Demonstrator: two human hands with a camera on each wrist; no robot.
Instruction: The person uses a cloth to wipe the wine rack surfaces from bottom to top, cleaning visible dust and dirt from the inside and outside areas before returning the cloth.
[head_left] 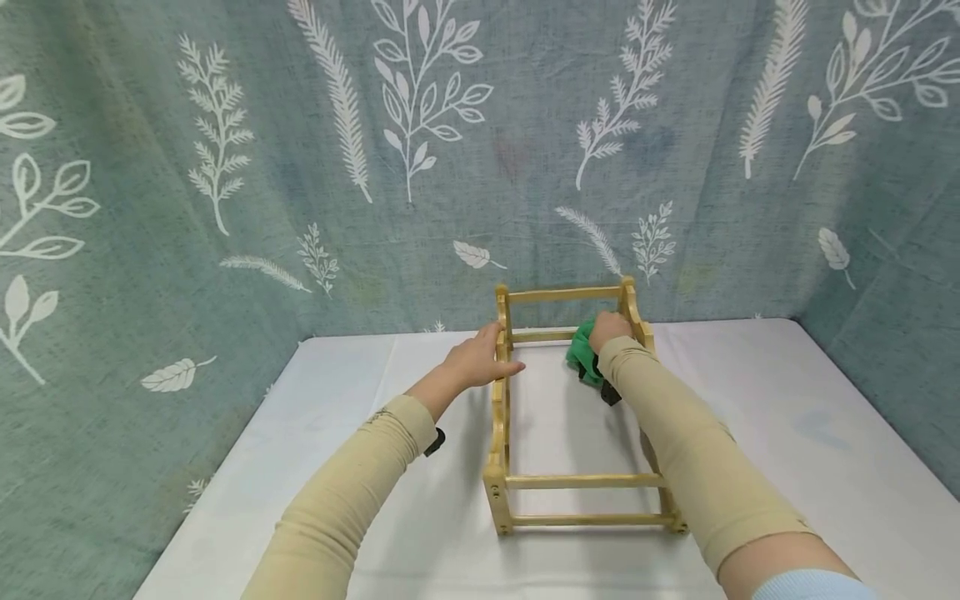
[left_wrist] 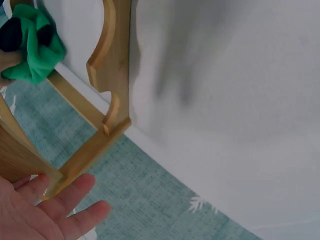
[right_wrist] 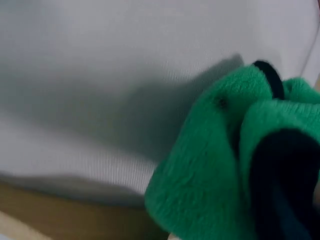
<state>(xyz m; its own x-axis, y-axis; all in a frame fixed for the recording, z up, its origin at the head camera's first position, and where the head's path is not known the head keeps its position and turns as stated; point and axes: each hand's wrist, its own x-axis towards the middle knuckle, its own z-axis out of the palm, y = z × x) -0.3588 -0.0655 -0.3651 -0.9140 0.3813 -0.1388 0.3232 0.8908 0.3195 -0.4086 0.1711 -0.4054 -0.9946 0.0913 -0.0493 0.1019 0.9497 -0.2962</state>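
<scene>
A light wooden rack (head_left: 585, 482) with wavy-edged side panels and round crossbars stands on the table. My left hand (head_left: 477, 358) is at the far part of its left side panel, thumb stretched over the panel toward the inside. In the left wrist view the fingers (left_wrist: 70, 195) extend fairly straight beside the wood. Near the rack's far right corner, my right hand (head_left: 611, 329) grips a bunched green cloth (head_left: 582, 350) with black trim. Up close in the right wrist view, the fluffy cloth (right_wrist: 195, 175) hangs in folds beside a wooden rail; the right fingers are mostly hidden there.
White cloth covers the table (head_left: 360, 375). A grey-green curtain (head_left: 480, 167) with white leaf prints hangs behind the table and along both sides. Small black devices show at the left wrist (head_left: 434, 442) and below the right wrist (head_left: 611, 392).
</scene>
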